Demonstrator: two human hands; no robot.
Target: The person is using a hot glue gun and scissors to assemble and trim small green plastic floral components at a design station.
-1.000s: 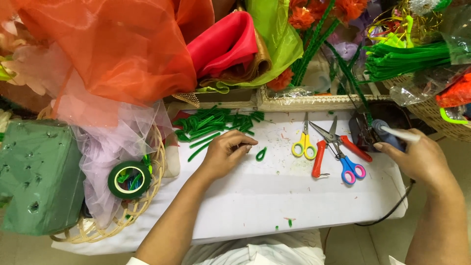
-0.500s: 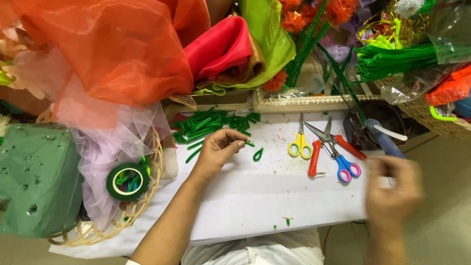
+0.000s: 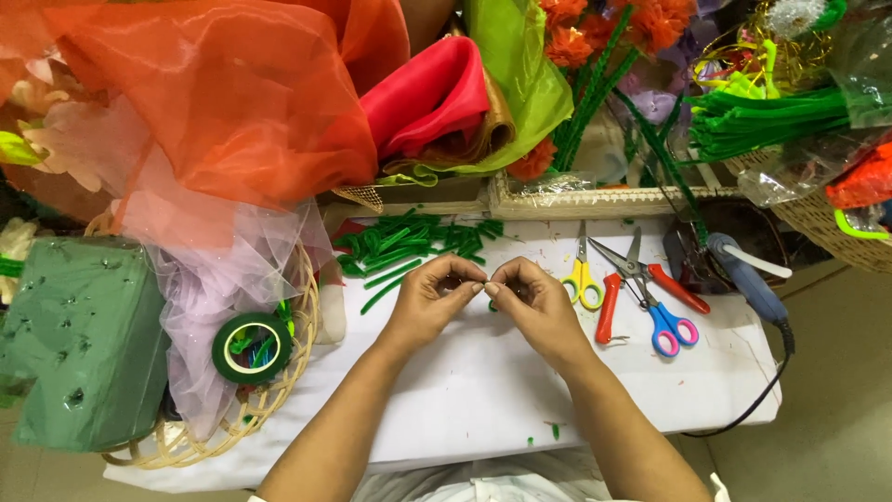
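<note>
My left hand and my right hand meet fingertip to fingertip over the white board, a little in front of a pile of short green stem pieces. Both hands pinch one small green piece. Only its tip shows between the fingers; the rest is hidden by them.
Yellow scissors, red-handled snips, blue-and-pink scissors and a blue glue gun with its cable lie to the right. On the left are a green tape roll, a wicker basket, a green foam block, and orange fabric and other cloth behind.
My right hand has come from the glue gun at the right edge to the centre. My left hand has lifted off the green pieces, and both now pinch together.
</note>
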